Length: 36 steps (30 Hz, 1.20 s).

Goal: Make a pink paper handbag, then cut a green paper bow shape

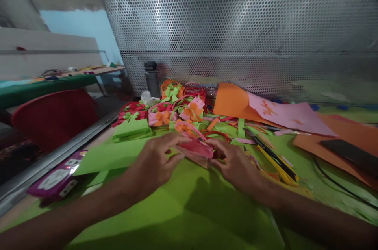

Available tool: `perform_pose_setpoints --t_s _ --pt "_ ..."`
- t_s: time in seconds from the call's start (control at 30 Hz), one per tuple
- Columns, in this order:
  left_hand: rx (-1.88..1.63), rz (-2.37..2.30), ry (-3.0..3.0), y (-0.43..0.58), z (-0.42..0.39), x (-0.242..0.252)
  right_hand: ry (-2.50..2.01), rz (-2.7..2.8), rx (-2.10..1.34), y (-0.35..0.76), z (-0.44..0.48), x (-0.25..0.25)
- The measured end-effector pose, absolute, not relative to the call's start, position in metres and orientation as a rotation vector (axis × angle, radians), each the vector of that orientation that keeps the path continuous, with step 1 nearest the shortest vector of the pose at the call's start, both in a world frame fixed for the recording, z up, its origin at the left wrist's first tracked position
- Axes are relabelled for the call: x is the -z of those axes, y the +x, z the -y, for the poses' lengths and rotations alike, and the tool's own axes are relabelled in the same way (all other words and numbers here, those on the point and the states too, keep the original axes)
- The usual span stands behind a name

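Note:
Between my two hands is a small folded paper box (196,149), pink and red, low over the green table covering (189,206). My left hand (161,155) pinches its left side between thumb and fingers. On the opposite side, the fingers of my right hand (233,159) close on the right end. Just behind it lie a pink paper strip and a red loop (217,135), partly hidden. Several small paper bags with bows, among them a pink one with an orange bow (193,110), crowd together farther back. A green paper packet (131,128) lies left of them.
A grey bottle (152,80) stands before the perforated metal panel (236,37). Orange sheets (232,100), a pink sheet (289,114) and a dark phone (351,153) lie right. Yellow-black cutters (277,159) lie beside my right arm, a purple box (59,177) at left.

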State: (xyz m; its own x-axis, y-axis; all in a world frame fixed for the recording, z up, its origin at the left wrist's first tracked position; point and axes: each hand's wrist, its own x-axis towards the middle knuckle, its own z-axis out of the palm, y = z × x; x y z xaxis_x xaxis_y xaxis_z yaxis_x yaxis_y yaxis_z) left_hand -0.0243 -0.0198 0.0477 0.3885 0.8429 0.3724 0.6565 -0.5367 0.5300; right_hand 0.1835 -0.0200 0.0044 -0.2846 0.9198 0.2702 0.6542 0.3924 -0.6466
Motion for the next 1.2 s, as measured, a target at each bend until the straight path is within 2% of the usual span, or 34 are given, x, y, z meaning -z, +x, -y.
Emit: perform_pose_setpoints --t_s 0.1,0.27,0.43,0.73,0.97,1.2 --pt "-0.811 -1.469 2.218 -0.05 -0.003 -0.054 -1.36 1.993 -0.599 0.185 0.019 -0.007" --pt "-0.759 -1.174 1.949 -0.075 -0.037 -0.032 -1.264 1.959 -0.762 0.19 0.013 -0.005" --pt "-0.733 -0.951 1.816 -0.07 -0.035 -0.012 -1.133 1.943 -0.863 0.197 0.005 -0.003" --pt "-0.816 -0.784 1.349 -0.065 -0.028 -0.004 -1.167 2.006 -0.727 0.203 0.001 -0.007" --pt "-0.739 -0.759 1.295 -0.064 -0.025 0.001 -1.131 2.071 -0.644 0.207 -0.001 -0.007" --pt "-0.841 -0.875 1.268 -0.059 -0.017 0.0 -1.104 2.137 -0.507 0.207 0.0 -0.003"
